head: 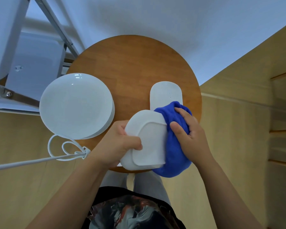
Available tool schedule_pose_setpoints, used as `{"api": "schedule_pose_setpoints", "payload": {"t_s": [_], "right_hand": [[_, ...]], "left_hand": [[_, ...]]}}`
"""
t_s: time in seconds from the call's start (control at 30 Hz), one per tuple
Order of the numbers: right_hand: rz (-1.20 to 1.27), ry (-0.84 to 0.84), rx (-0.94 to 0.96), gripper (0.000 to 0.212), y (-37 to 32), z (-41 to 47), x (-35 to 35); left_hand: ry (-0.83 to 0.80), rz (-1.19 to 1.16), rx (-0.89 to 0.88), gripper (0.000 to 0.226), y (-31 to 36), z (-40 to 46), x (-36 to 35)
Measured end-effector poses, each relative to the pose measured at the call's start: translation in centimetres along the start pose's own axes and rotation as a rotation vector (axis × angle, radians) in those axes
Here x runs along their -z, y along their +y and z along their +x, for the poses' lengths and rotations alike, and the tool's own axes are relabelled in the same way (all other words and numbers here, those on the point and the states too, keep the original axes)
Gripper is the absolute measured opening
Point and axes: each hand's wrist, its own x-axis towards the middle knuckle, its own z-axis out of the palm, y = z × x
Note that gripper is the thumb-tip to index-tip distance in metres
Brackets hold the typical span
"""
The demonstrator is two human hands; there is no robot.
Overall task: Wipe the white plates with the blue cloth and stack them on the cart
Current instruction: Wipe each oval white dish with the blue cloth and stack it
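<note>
Here the left hand grips a white oblong plate with rounded corners by its left edge, the thumb curled over the underside, which faces the camera with its raised foot ring showing. The plate is held tilted above the near edge of the round brown wooden table. The right hand presses a bunched blue cloth against the right side of this plate; the fingers lie curled around the cloth and hold it, and the cloth wraps the plate's right edge from behind.

Just beyond the hands, a second white oblong plate lies flat on the table, its near end hidden by the cloth. On the left side of the table stands a stack of round white plates, which hangs a little over the table's rim. A white cable with a knotted loop runs near the stack. A grey metal frame is at the upper left. No writing or label can be read on any plate.
</note>
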Motion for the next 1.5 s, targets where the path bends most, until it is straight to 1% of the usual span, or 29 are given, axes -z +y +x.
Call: {"api": "schedule_pose_setpoints", "payload": {"t_s": [0.07, 0.13, 0.27, 0.33, 0.4, 0.43, 0.47, 0.53, 0.57, 0.63, 0.7, 0.77, 0.83, 0.9, 0.97, 1.03, 1.1, 1.17, 1.2, 1.23, 1.33, 1.4, 1.43, 1.47, 1.5], "right_hand": [[0.087, 0.011, -0.077, 0.042, 0.6, 0.1, 0.5], [0.201, 0.012, -0.135, 0.041, 1.1, 0.1, 1.0], [0.425, 0.015, -0.21, 0.05, 1.9, -0.7, 1.3], [0.474, 0.101, -0.255, 0.05, 2.2, -1.2, 0.4], [0.525, 0.208, -0.303, 0.051, 2.5, -1.3, -0.7], [0.55, 0.244, -0.331, 0.054, 2.5, -1.4, -1.1], [0.57, 0.268, -0.359, 0.058, 2.4, -1.4, -1.4], [0.585, 0.287, -0.402, 0.061, 2.2, -1.5, -1.9], [0.569, 0.286, -0.418, 0.06, 2.0, -1.7, -2.2], [0.496, 0.259, -0.437, 0.059, 1.2, -2.1, -3.1], [0.412, 0.216, -0.404, 0.058, 0.2, -2.6, -4.5], [0.263, 0.18, -0.308, 0.054, -0.8, -3.0, -5.7], [0.076, 0.125, -0.176, 0.049, -1.8, -3.3, -6.3], [-0.034, 0.047, -0.035, 0.045, -2.5, -3.4, -6.2], [-0.049, -0.062, 0.103, 0.041, -2.8, -3.7, -5.8], [-0.08, -0.137, 0.23, 0.043, -2.3, -4.3, -5.3], [-0.172, -0.144, 0.331, 0.044, -1.5, -4.9, -4.7], [-0.259, -0.117, 0.389, 0.044, -0.6, -5.3, -4.3], [-0.29, -0.112, 0.388, 0.044, -0.1, -5.5, -4.1], [-0.306, -0.113, 0.347, 0.044, 0.5, -5.5, -3.9], [-0.242, -0.103, 0.035, 0.037, 2.6, -4.8, -2.4], [-0.125, 0.031, -0.105, 0.035, 3.5, -4.3, -0.9], [-0.058, 0.131, -0.111, 0.033, 3.3, -4.0, -0.2], [0.002, 0.211, -0.072, 0.032, 2.7, -3.9, 0.3], [0.033, 0.243, -0.013, 0.033, 1.9, -3.9, 0.6]], "left_hand": [[0.033, -0.086, 0.004, 0.041, 0.0, 0.0, 0.3], [0.07, -0.174, 0.001, 0.042, -0.1, 0.0, 0.5], [0.2, -0.321, 0.003, 0.041, -1.1, 0.6, 0.3], [0.259, -0.401, 0.001, 0.045, -1.8, 0.8, -0.5], [0.303, -0.414, 0.006, 0.056, -2.5, 1.0, -1.7], [0.318, -0.418, 0.007, 0.058, -2.9, 1.0, -2.3], [0.325, -0.433, 0.008, 0.051, -3.1, 1.1, -2.7], [0.351, -0.446, 0.037, 0.029, -3.3, 1.4, -3.4], [0.38, -0.418, 0.073, 0.03, -3.2, 1.7, -3.7], [0.443, -0.326, 0.155, 0.052, -3.1, 2.3, -4.5], [0.485, -0.266, 0.235, 0.056, -2.9, 2.7, -5.1], [0.449, -0.255, 0.268, 0.056, -2.9, 2.8, -5.2], [0.358, -0.304, 0.268, 0.068, -3.0, 2.7, -5.0], [0.309, -0.389, 0.269, 0.075, -3.2, 2.5, -4.5], [0.288, -0.472, 0.27, 0.068, -3.1, 2.4, -3.6], [0.256, -0.574, 0.272, 0.061, -2.7, 2.5, -2.5], [0.255, -0.646, 0.284, 0.067, -2.4, 2.4, -1.7], [0.241, -0.63, 0.285, 0.072, -2.4, 2.3, -1.2], [0.236, -0.612, 0.271, 0.07, -2.4, 2.1, -1.1], [0.233, -0.6, 0.241, 0.065, -2.3, 2.0, -0.9], [0.237, -0.646, 0.072, 0.047, -2.0, 1.5, 0.0], [0.222, -0.634, -0.004, 0.044, -1.4, 1.3, 0.5], [0.203, -0.601, -0.022, 0.047, -1.1, 1.2, 0.6], [0.183, -0.54, -0.025, 0.048, -0.9, 1.2, 0.6], [0.169, -0.448, -0.018, 0.046, -0.8, 1.2, 0.4]]}}
